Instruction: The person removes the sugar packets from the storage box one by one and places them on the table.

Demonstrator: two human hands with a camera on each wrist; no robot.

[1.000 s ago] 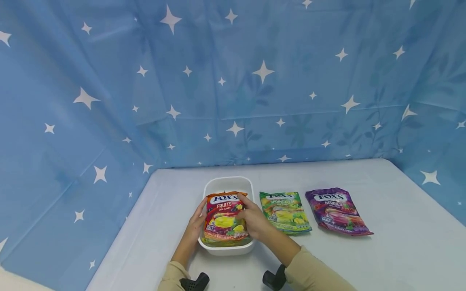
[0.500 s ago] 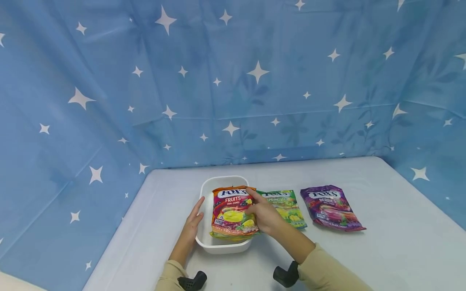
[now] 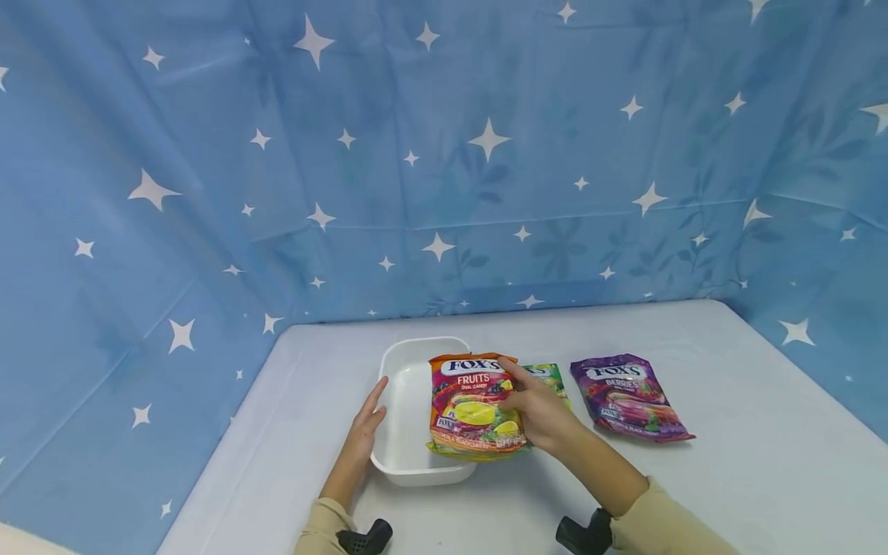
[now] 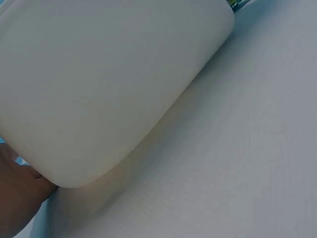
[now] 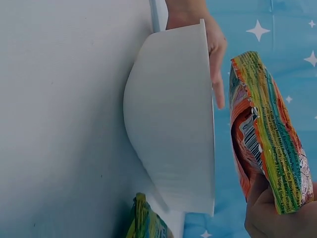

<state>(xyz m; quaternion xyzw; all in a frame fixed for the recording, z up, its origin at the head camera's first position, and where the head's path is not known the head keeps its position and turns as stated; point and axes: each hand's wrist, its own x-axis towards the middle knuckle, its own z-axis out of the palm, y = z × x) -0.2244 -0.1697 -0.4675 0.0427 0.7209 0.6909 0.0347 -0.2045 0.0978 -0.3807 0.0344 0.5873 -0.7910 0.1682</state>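
A red and orange bag of Fox's Fruits oval candy is gripped along its right side by my right hand. In the right wrist view the candy bag is edge-on, raised above the rim of a white plastic tub; thumb and fingers pinch its end. Seen from the head, the bag overlaps the tub's right part. My left hand lies along the tub's left side, fingers extended; the left wrist view has this hand against the tub's outer corner.
Partly hidden behind the held bag, a green Fox's Spring Tea candy bag lies on the white table. Farther right lies a purple Fox's Berries candy bag. A blue star-patterned curtain hangs behind the table.
The Fruits candy bag has been lifted out of the tub and carried right by my right hand, baring the tub's inside. My left hand has let go of the bag and stays by the tub.
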